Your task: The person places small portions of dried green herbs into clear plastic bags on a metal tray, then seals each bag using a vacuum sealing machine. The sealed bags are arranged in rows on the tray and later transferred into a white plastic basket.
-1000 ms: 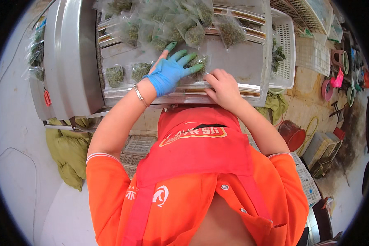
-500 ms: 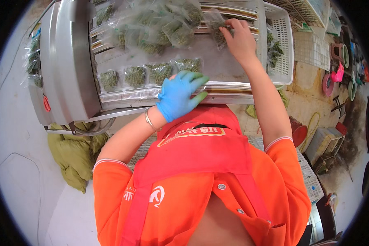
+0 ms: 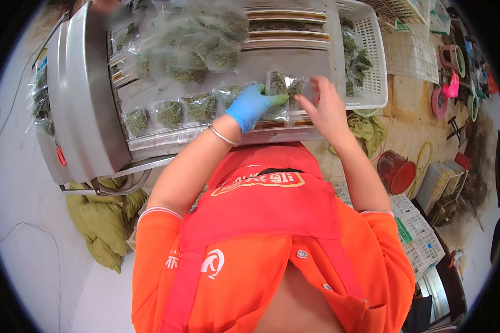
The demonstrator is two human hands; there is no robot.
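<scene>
A clear plastic bag of small green berries is between my two hands, tilted up at the near side of the metal bed. My left hand, in a blue glove with green fingertips, closes on the bag's left side, thumb over its front. My bare right hand grips its right edge between thumb and fingers. A row of filled bags lies along the near rail of the metal machine, left of my hands. Part of the bag nearest my glove is hidden by it.
Behind the row is a heap of filled bags. A white perforated basket with green sprigs stands at the machine's right end. A blurred patch, perhaps another person's hand, shows at the top left. A red bucket stands on the floor.
My right hand has brought the bag from the far right of the bed toward me. My left hand has shifted right and up from the near rail to meet it.
</scene>
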